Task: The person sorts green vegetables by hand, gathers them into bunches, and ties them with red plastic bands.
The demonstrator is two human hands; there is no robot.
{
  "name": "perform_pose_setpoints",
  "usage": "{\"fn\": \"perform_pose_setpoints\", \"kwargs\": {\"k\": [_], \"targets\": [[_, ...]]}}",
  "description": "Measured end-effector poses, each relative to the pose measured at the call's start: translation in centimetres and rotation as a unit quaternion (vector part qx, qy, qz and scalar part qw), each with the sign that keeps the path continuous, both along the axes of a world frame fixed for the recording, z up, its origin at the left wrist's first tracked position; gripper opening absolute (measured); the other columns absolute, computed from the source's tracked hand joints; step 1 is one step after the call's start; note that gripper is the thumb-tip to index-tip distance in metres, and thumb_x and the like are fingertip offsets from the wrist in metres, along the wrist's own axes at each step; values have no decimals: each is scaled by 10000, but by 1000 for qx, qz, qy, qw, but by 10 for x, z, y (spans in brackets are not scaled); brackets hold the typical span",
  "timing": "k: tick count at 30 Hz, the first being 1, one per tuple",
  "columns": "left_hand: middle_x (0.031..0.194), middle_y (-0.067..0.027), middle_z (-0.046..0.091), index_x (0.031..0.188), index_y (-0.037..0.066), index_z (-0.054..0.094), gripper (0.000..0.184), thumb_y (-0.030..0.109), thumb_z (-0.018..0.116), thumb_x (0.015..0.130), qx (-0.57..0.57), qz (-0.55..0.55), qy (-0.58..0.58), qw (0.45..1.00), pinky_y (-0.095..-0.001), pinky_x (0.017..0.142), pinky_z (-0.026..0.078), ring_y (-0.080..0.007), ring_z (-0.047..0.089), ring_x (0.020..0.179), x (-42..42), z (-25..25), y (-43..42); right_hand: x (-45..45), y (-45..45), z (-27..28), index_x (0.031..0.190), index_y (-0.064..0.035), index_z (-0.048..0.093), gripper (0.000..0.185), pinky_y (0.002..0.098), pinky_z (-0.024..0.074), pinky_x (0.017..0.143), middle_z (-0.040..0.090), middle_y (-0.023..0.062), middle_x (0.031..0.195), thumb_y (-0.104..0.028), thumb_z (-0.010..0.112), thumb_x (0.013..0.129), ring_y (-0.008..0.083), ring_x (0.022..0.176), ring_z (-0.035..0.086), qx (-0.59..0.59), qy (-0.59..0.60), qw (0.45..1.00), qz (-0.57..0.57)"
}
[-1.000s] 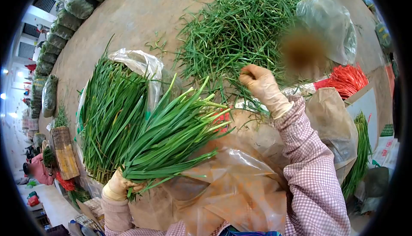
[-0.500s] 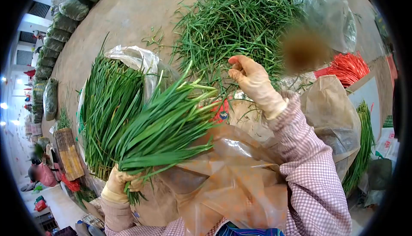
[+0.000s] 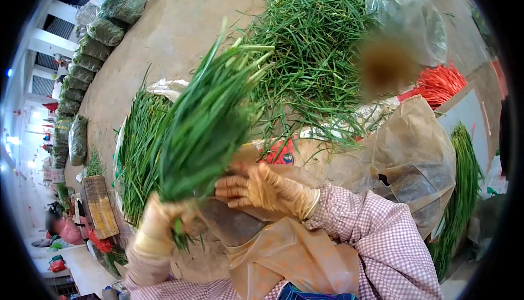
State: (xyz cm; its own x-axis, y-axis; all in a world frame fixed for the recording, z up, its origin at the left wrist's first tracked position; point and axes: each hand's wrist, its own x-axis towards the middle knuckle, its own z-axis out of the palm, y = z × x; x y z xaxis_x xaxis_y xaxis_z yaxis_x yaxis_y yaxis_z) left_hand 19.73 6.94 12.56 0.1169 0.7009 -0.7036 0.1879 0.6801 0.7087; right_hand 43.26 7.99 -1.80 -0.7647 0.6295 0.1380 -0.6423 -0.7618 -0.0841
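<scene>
A bunch of long green chives (image 3: 204, 131) is gripped near one end by my left hand (image 3: 166, 221), in a pale glove. It stands tilted up and to the right, its leaves smeared by motion. My right hand (image 3: 267, 191), gloved too, is beside the bunch's lower right side with its fingers stretched out. Nothing is held in it; whether the fingertips touch the leaves I cannot tell. Behind my left hand, a packed stack of chives (image 3: 139, 158) sits in a whitish plastic wrap (image 3: 166, 88). A translucent brown apron sheet (image 3: 295, 256) covers my lap.
A big loose heap of chives (image 3: 316, 43) lies on the floor ahead, beside a clear plastic bag (image 3: 406, 16). Red ties (image 3: 442, 84) are at the right, above more chives (image 3: 458, 185). Filled bags (image 3: 93, 49) line the far left. A person in pink (image 3: 71, 229) sits at the left.
My left hand has swung the bunch upward into a steeper tilt. My right hand has come down and left from over the heap to beside the bunch. The view has shifted slightly.
</scene>
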Motion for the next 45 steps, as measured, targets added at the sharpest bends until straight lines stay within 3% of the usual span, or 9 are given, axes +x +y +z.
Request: {"fn": "perform_pose_setpoints", "kwargs": {"k": [2, 5, 12, 16, 21, 27, 29, 32, 45], "targets": [[919, -75, 676, 1074, 22, 597, 410, 101, 768, 710, -14, 72, 59, 996, -283, 510, 514, -162, 621, 618, 34, 9, -45, 11, 7, 19, 1412, -116, 290, 762, 428, 329, 1055, 474, 133, 1324, -563, 537, 847, 275, 1246, 435, -32, 10, 999, -6], [800, -31, 593, 1084, 22, 592, 339, 131, 713, 787, -161, 130, -136, 969, -243, 442, 315, -110, 458, 528, 20, -28, -114, 11, 0, 8, 1377, -110, 364, 800, 455, 301, 1086, 445, 96, 1373, -568, 620, 773, 275, 1267, 420, -93, 23, 995, 13], [1024, -78, 619, 1223, 0, 520, 499, 146, 724, 793, -23, 1, -34, 999, -274, 686, 478, -140, 565, 840, 23, -63, -184, 10, -2, 1, 1311, -106, 441, 738, 466, 401, 1023, 507, 127, 1310, -476, 721, 738, 268, 1182, 507, -125, -52, 989, -54], [1297, -110, 509, 1384, 43, 368, 799, 210, 792, 727, -134, -211, 73, 965, -315, 967, 428, -194, 509, 1140, -11, -23, -139, 11, -2, -13, 1303, -69, 444, 691, 477, 399, 1027, 511, 143, 1301, -415, 720, 773, 288, 1169, 519, -101, -105, 987, -70], [1301, -149, 510, 1372, 17, 392, 909, 389, 810, 656, 296, 17, 292, 909, -408, 1032, 380, -282, 477, 1220, -15, 18, -73, 6, 0, -13, 1327, -64, 427, 687, 488, 383, 1041, 481, 152, 1329, -390, 706, 790, 293, 1221, 475, -84, -92, 990, -70], [1321, -252, 459, 1305, -28, 434, 903, 545, 729, 674, 446, -339, 412, 719, -471, 1059, 295, -371, 405, 1272, 86, -32, -16, 10, -1, 4, 1254, -38, 493, 497, 396, 466, 969, 589, 102, 1196, -287, 652, 853, 227, 1081, 582, -128, -93, 984, -87], [1346, -231, 447, 1325, -30, 415, 812, 409, 745, 726, 458, -302, 344, 762, -446, 1070, 294, -335, 410, 1279, 95, -45, -12, 18, 2, 1, 1223, -54, 515, 442, 390, 486, 945, 605, 101, 1167, -257, 647, 853, 226, 1059, 595, -140, -98, 980, -101], [1332, -177, 463, 1390, -10, 320, 727, 83, 691, 772, 303, -66, -72, 948, -378, 1064, 316, -274, 445, 1241, 107, -51, -5, 36, 4, 11, 1213, -78, 517, 414, 402, 469, 971, 565, 152, 1220, -218, 650, 848, 268, 1122, 560, -129, -87, 978, -137], [1345, -112, 457, 1411, -12, 284, 655, 218, 591, 880, -61, 115, -289, 949, -326, 1022, 369, -182, 457, 1213, 96, -89, -33, 67, 1, 25, 1374, -33, 340, 735, 418, 348, 1061, 447, 197, 1348, -235, 671, 749, 297, 1238, 457, 70, -246, 958, -130]]}}
